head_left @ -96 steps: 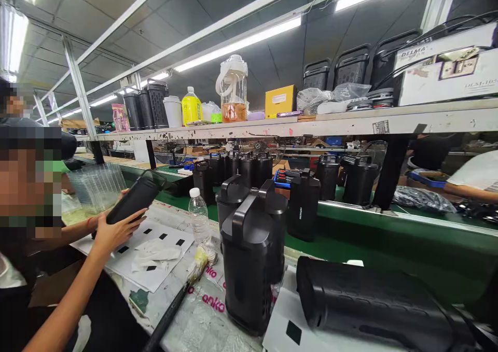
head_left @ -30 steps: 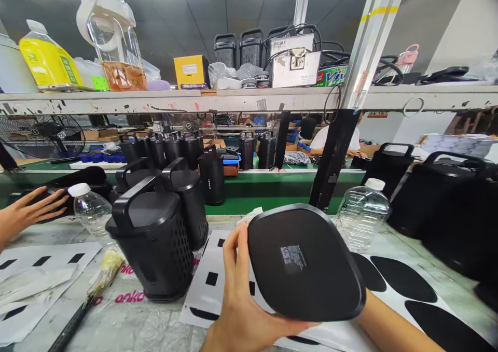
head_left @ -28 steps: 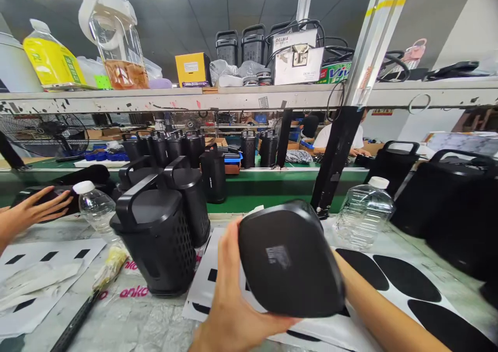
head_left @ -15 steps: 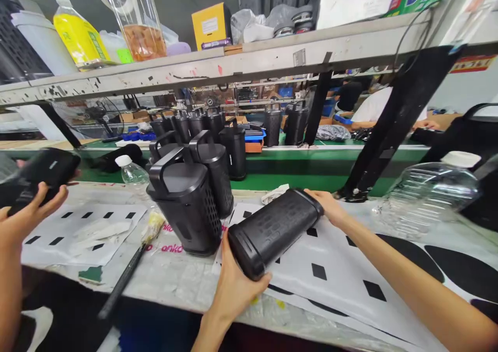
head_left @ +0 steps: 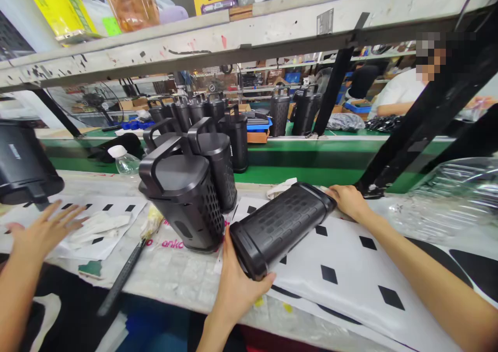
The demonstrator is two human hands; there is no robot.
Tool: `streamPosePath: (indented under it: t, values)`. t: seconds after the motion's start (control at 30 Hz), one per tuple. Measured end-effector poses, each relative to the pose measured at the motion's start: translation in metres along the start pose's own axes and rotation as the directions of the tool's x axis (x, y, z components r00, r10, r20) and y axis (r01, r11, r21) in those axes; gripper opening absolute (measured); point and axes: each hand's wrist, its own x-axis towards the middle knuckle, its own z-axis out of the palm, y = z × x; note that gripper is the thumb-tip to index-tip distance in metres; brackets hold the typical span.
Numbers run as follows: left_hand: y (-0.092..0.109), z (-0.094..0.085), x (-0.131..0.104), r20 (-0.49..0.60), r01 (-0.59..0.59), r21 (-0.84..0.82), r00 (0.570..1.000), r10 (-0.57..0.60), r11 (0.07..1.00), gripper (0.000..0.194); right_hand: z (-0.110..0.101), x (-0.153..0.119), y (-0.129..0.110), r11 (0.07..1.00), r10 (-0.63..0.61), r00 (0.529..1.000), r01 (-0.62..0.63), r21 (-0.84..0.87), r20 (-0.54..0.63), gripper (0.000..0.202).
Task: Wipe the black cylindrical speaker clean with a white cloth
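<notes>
Taking the upright perforated housing (head_left: 182, 201) near the middle of the bench as my marker, I read the bench from its far left. There a co-worker's hand (head_left: 44, 230) hovers with fingers spread over a white sheet of black squares (head_left: 99, 222), holding nothing. Above it, at the frame's edge, is another black unit (head_left: 23, 165); what carries it I cannot tell. Between that sheet and the marker a long dark brush (head_left: 122, 277) lies slantwise on the plastic-covered bench (head_left: 182, 279), probably parked within reach.

Just right of the marker, nearly touching its base, is the black speaker shell (head_left: 278, 227) the person is working on. It lies on its side, slanted, on a white sticker sheet (head_left: 342, 274). The left hand (head_left: 237, 284) grasps its near end from below, thumb over the rim. The right hand (head_left: 350, 200) closes on the far end. Held at both ends like this, the long body can be turned and kept steady over the sheet.

Behind the marker more finished housings crowd together, handles up, beside the green conveyor (head_left: 303, 168). Far right, a clear plastic bottle (head_left: 447, 196) lies well apart from the shell.
</notes>
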Motion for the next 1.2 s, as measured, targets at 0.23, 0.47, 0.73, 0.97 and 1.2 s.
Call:
streamPosePath:
  t: [0.23, 0.47, 0.73, 0.97, 1.2]
  values:
    - [-0.004, 0.001, 0.0, -0.012, -0.001, -0.007, 1.0, 0.001, 1.0, 0.118, -0.024, 0.027, -0.022, 0.984, 0.05, 0.999, -0.053, 0.168, 0.023, 0.026]
    - [-0.001, 0.0, 0.002, -0.013, -0.023, 0.015, 1.0, 0.024, 1.0, 0.115, -0.024, 0.058, -0.091, 0.914, -0.071, 0.892, -0.121, 0.388, 0.446, 0.023]
    - [-0.002, -0.005, 0.0, 0.04, -0.062, -0.023, 0.997, 0.062, 0.998, 0.119, -0.068, 0.06, -0.137, 0.709, -0.005, 0.991, -0.09, 0.699, 0.133, 0.03]
    - [-0.005, -0.009, 0.004, 0.102, -0.078, 0.003, 0.992, 0.077, 0.997, 0.125, -0.11, -0.073, -0.196, 0.552, -0.565, 0.824, 0.337, 0.763, 0.045, 0.029]
    - [-0.013, -0.012, 0.003, 0.133, -0.154, -0.043, 0.978, 0.159, 0.987, 0.095, -0.044, -0.143, -0.222, 0.644, -0.755, 0.634, 0.765, -0.008, -0.167, 0.052]
